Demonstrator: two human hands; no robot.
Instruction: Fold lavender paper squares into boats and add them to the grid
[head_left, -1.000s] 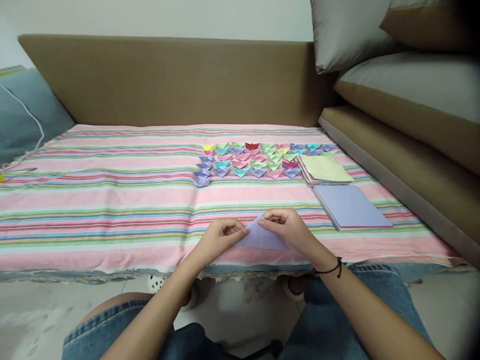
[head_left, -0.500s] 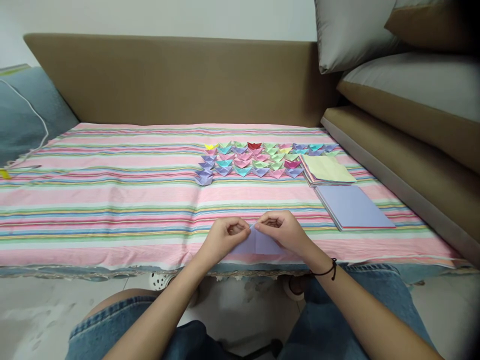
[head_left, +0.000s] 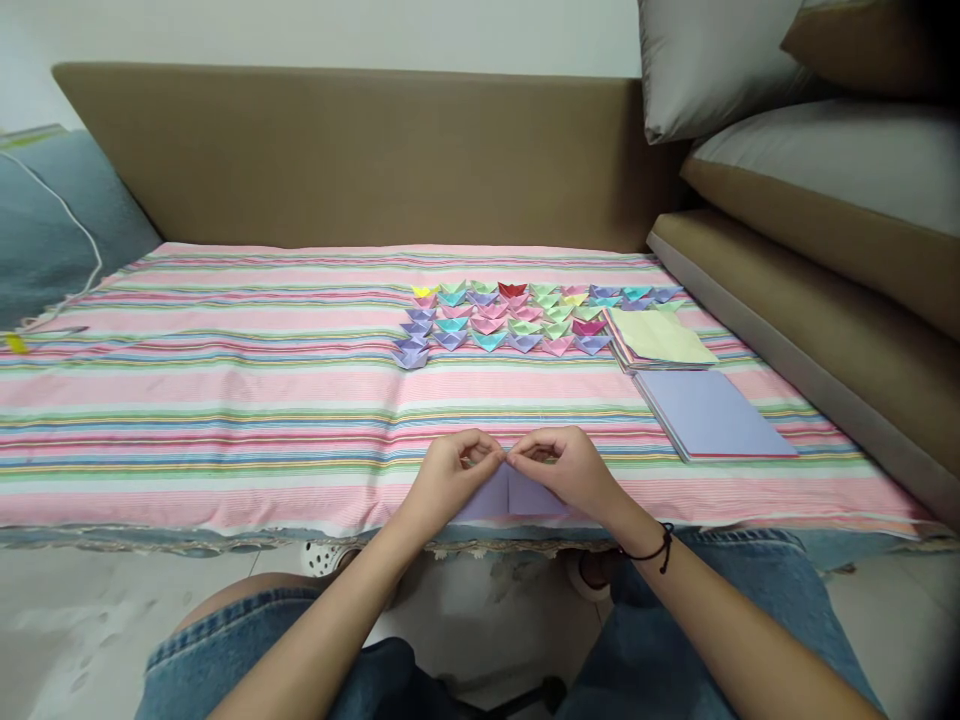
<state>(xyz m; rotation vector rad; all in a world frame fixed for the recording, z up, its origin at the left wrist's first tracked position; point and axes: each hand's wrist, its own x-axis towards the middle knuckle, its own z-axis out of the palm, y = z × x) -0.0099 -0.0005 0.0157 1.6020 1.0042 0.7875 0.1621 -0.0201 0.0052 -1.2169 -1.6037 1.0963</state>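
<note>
A lavender sheet of paper [head_left: 508, 494] lies partly folded on the striped cloth [head_left: 225, 400] near its front edge. My left hand [head_left: 448, 476] pinches the sheet's top edge from the left, fingers closed. Pinching the same edge from the right is my right hand [head_left: 564, 468], with a black band on its wrist. The fingertips of both hands almost touch at the middle crease.
Several small folded paper boats [head_left: 510, 318] in many colours sit in rows further back. Right of them lie a stack with a pale yellow top sheet [head_left: 660, 338] and a stack of lavender sheets [head_left: 712, 412]. Brown cushions [head_left: 817, 260] rise on the right.
The raised point of the lavender sheet has been folded down and flattened. Both hands have come together at the middle of its top edge.
</note>
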